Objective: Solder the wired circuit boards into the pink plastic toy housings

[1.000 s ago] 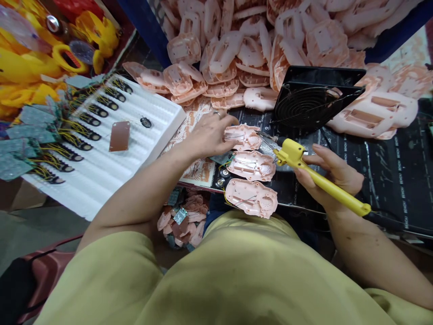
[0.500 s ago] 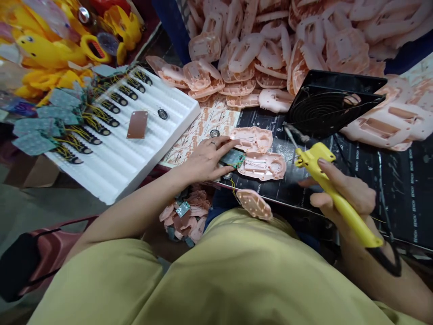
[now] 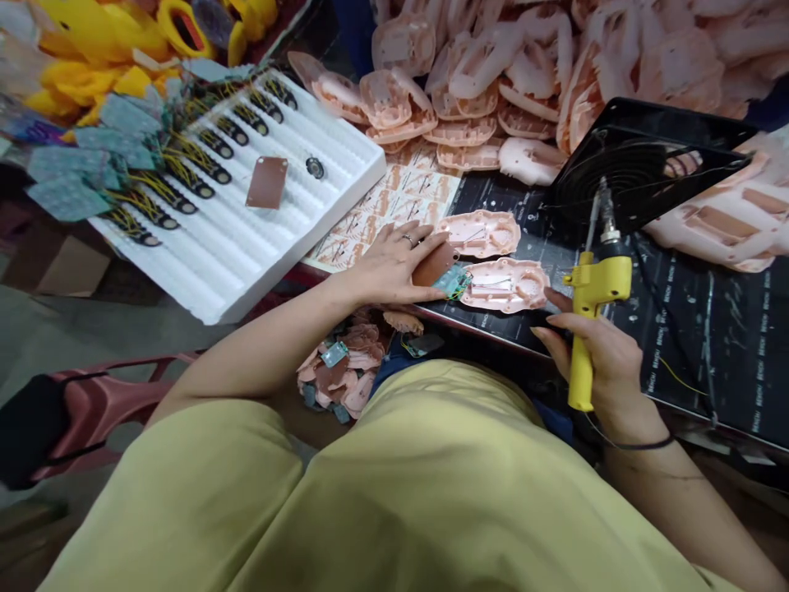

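My left hand lies with fingers spread at the table's front edge. Beneath its fingers is a brown board, and the thumb touches a green circuit board. The circuit board meets the left end of a pink plastic shell with thin wires inside. Just behind sits a second pink shell, open side up, by my left fingertips. My right hand is closed around a yellow soldering gun. Its metal tip points up towards the black fan, apart from the shells.
A black fan stands behind the soldering gun. Many pink shells are heaped at the back. On the left, a white foam tray carries small speakers wired to green boards. More pink parts lie below the table edge.
My right hand has turned the soldering gun from leaning left to nearly upright. The brown board now shows under my left hand. The pink piece hanging at my lap has moved left. The view has shifted.
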Motion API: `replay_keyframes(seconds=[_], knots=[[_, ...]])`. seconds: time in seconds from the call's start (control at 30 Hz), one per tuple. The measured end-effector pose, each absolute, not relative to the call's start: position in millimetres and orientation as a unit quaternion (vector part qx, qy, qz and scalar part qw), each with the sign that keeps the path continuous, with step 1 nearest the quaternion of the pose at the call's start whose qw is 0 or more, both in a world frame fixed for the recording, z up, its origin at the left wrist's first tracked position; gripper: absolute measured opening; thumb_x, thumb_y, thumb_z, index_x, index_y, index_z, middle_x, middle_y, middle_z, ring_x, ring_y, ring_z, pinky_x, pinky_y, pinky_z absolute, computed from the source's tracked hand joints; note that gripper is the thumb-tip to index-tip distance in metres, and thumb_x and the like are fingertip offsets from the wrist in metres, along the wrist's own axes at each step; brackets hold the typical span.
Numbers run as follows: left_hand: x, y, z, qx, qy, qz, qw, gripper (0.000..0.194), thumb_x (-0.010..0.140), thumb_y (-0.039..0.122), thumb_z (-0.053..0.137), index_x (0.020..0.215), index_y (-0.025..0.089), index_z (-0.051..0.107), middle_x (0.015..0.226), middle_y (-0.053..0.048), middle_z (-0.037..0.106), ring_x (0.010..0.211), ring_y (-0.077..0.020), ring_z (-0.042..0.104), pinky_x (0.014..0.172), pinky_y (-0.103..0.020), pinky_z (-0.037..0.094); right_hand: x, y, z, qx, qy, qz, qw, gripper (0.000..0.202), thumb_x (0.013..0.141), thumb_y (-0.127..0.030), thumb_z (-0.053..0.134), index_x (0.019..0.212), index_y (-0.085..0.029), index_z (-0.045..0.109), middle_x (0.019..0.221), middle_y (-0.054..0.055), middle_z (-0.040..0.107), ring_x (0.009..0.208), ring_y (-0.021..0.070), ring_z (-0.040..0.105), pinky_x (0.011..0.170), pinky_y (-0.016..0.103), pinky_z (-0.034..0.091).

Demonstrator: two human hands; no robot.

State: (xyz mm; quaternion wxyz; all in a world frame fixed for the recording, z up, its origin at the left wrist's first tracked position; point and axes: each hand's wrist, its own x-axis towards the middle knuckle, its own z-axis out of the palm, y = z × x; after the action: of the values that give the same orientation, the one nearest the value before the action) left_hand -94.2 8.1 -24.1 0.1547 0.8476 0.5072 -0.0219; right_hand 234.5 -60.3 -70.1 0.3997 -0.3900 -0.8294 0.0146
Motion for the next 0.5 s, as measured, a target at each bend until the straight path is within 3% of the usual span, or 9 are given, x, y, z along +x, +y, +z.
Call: replay_keyframes(seconds=[0.13, 0.3, 0.5], knots=[[-95.1, -12.1, -33.6, 0.855, 0.498, 0.039, 0.14, 0.09, 0.086, 0.057, 0.064, 0.159, 0.012, 0.034, 0.155, -0.021, 0.045, 0.144, -0.0392, 0.038, 0.122, -0.052, 0.026, 230.6, -50.8, -85.2, -0.413, -0.828, 0.005, 0.38, 0.038, 0.084, -0.031, 0.081, 0.117, -0.024, 0.064, 0.095, 0.002, 0.074, 0.084, 0.0221, 0.073, 0.074, 0.033, 0.061], [-111.9, -39.9, -32.5, 0.829, 0.536, 0.05, 0.151, 0.083, 0.085, 0.041, 0.062, 0.158, 0.014, 0.035, 0.142, -0.018, 0.055, 0.131, -0.0351, 0.05, 0.114, -0.046, 0.036, 208.6, -42.9, -89.1, -0.352, -0.869, 0.047, 0.346, 0.04, 0.088, -0.031, 0.075, 0.125, -0.023, 0.061, 0.109, 0.008, 0.073, 0.096, 0.0275, 0.072, 0.082, 0.038, 0.06], [-164.8, -101.0, -7.3, 0.774, 0.579, 0.057, 0.248, 0.076, 0.085, 0.048, 0.062, 0.152, 0.016, 0.047, 0.138, -0.015, 0.061, 0.123, -0.0298, 0.059, 0.11, -0.036, 0.043, 147.4, -52.6, -78.5, -0.235, -0.906, 0.051, 0.349, 0.036, 0.087, -0.024, 0.076, 0.119, -0.022, 0.06, 0.1, 0.008, 0.073, 0.09, 0.0246, 0.072, 0.083, 0.036, 0.06]])
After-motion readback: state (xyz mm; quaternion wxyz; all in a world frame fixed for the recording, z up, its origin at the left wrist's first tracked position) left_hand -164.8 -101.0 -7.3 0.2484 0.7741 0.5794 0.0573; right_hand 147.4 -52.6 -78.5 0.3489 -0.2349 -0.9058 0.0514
